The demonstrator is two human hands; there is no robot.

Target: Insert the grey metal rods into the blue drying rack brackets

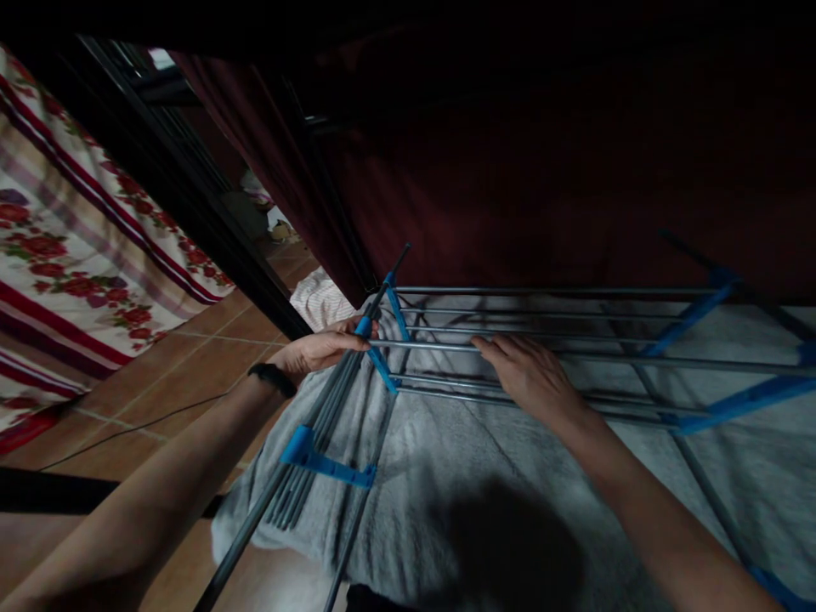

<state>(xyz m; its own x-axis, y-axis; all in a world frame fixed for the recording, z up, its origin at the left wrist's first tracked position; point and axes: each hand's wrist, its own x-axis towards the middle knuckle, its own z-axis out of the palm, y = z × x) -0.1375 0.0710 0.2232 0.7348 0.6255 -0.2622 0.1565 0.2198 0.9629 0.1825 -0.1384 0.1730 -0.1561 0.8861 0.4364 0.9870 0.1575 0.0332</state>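
Drying rack [548,340], a frame of thin metal rods joined by blue plastic connectors [694,314], lies spread over a grey blanket [446,476] on what looks like a bed, above a tiled floor [191,357]. In the head view, the left hand [319,348] has its fingers [348,340] wrapped round the folded side section's bundled rods [319,425], just by a blue joint. The right hand [529,374] lies flat and open across the horizontal rails, pressing rather than gripping.

The rack looks light and stiff, though its hinged wings will likely swing; the smooth rods may slip, so the frame tubes beside the blue joints seem the surest hold. The dim light leaves the hinge details uncertain. A floral curtain [70,255] hangs at left. No container shows.
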